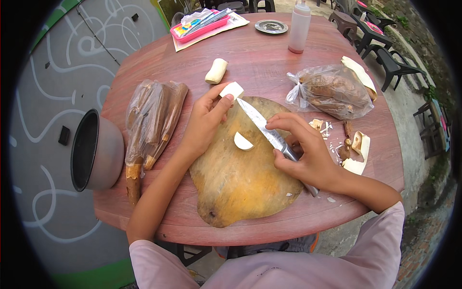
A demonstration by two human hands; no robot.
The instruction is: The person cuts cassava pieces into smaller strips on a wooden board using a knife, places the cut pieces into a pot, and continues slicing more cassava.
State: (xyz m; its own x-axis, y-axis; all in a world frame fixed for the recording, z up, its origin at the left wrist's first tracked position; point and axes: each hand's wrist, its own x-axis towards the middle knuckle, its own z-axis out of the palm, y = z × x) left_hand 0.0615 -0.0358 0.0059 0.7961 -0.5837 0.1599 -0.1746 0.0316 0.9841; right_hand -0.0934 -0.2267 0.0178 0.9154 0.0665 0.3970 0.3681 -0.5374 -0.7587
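Note:
My left hand (211,113) grips a peeled white cassava piece (232,90) above the far edge of a wooden cutting board (245,184). In my right hand (301,146) is a kitchen knife (260,121) with a metal handle, its tip pointing at the cassava piece. Whether the tip touches it, I cannot tell. A cut half-round cassava piece (243,141) lies on the board between my hands. Beyond the left hand, another peeled cassava chunk (216,71) rests on the table.
Bagged unpeeled cassava roots (153,115) lie left, beside a dark-lined pot (104,151). Another tied bag of roots (332,90) sits right, above peel scraps (357,151). Toward the back are a pink tray (202,29), a metal ashtray (271,26) and a squeeze bottle (300,29).

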